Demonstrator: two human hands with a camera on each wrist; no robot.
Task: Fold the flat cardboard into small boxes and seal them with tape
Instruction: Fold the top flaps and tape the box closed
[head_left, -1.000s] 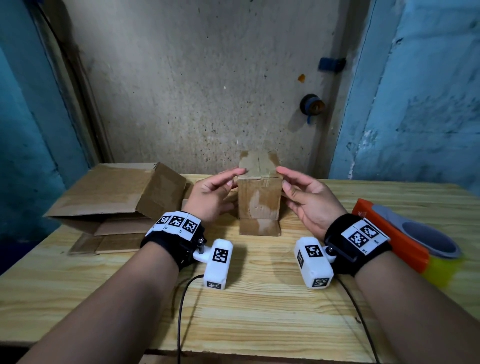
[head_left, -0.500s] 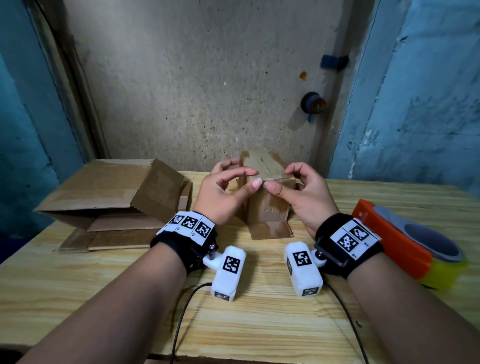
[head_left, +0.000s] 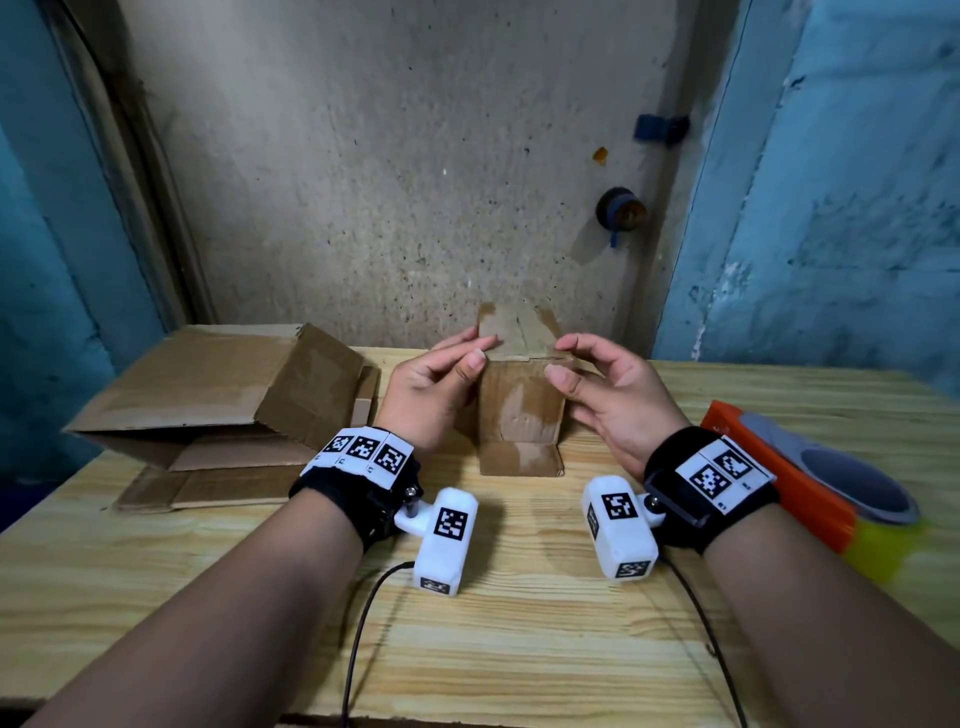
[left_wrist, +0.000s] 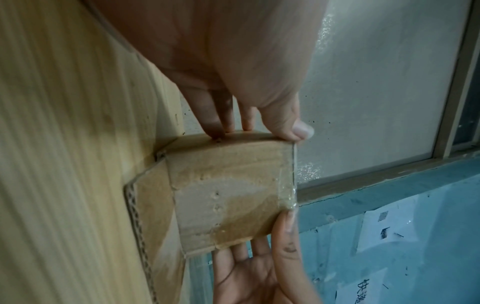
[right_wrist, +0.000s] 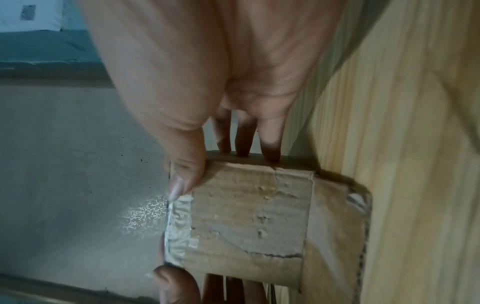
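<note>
**Hands steady box before top sealing**

The left hand (head_left: 434, 387) and right hand (head_left: 610, 397) grip the box (head_left: 519, 410) between them, thumbs on its near top edge and fingers down its sides. The box stands upright on the surface (head_left: 519, 597). Clear tape already covers that edge. The step appears to be closing the top flaps. The next move likely needs the tape dispenser (head_left: 810, 483), just right of the right hand.
</note>
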